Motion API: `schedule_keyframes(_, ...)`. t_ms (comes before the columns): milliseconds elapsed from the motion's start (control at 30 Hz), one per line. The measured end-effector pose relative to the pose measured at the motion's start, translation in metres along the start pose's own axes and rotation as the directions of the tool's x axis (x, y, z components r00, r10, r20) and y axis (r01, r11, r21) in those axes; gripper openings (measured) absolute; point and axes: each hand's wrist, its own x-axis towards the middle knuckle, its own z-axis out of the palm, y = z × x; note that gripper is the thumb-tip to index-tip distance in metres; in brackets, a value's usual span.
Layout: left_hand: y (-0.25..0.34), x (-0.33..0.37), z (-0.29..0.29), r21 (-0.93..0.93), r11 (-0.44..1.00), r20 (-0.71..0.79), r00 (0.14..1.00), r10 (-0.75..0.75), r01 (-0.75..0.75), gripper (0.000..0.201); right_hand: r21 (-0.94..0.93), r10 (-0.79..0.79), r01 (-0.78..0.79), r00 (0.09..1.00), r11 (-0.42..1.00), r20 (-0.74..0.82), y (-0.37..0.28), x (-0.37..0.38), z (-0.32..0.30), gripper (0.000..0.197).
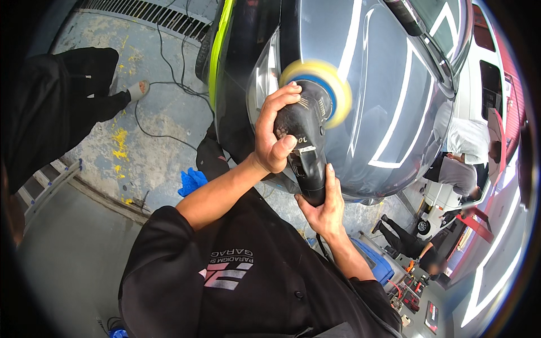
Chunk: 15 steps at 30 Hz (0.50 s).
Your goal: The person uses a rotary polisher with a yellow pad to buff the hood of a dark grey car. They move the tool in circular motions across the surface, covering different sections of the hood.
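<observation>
Both of my hands are on a black car polisher with a round yellow foam pad on a blue backing plate. My left hand grips the head of the machine, thumb and fingers spread round it. Near its rear end, my right hand wraps round the body from below. The pad lies against the glossy dark grey car hood, right beside the headlight. A power cord leaves the polisher's rear end and runs down along my body. The pad's working face is hidden.
Bright green tape runs along the car's left edge. Black cables trail over the worn floor, and a blue cloth is by my left forearm. A person in dark clothes is at far left; several others are at right, near a blue-topped cart.
</observation>
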Motion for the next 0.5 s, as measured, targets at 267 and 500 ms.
schedule_keyframes(267,0.006,0.016,0.001,0.044,0.999,0.013,1.000,0.005,-0.006,0.072,0.048,0.043,-0.044,0.999,0.998,0.019,-0.006,0.010,-0.004,0.117)
schedule_keyframes(500,0.016,0.040,0.021,0.151,0.988,0.057,0.998,0.005,-0.013,0.060,0.221,0.122,-0.133,0.991,0.966,0.060,-0.001,0.022,-0.008,0.120)
